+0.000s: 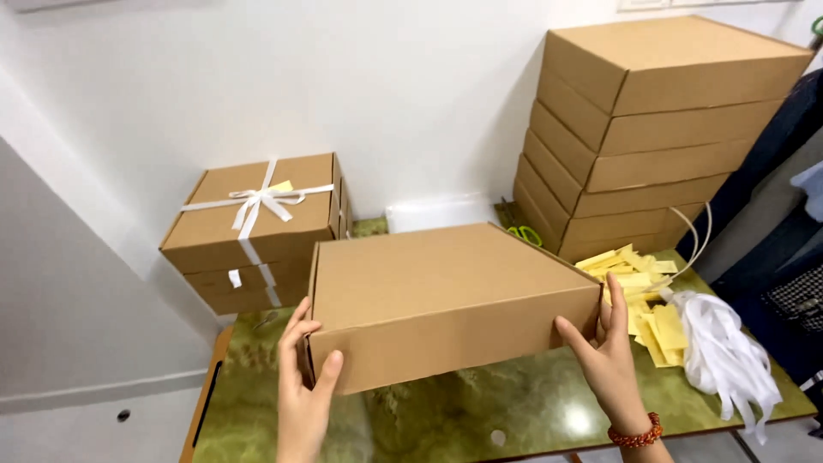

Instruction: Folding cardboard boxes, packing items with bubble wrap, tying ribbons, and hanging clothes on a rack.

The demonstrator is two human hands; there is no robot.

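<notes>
I hold a plain brown cardboard box (pixel 446 296) above a green marbled table (pixel 480 411). My left hand (pixel 304 386) grips its near left corner, thumb on the front face. On the right end, my right hand (pixel 610 360), with a red bead bracelet at the wrist, clasps the box. The box is closed and has no ribbon.
A stack of boxes tied with white ribbon (pixel 257 227) stands at the back left. A taller stack of plain boxes (pixel 643 129) rises at the back right. Yellow paper slips (pixel 639 291), a bundle of white ribbon (pixel 729 356) and green-handled scissors (pixel 523 233) lie on the right.
</notes>
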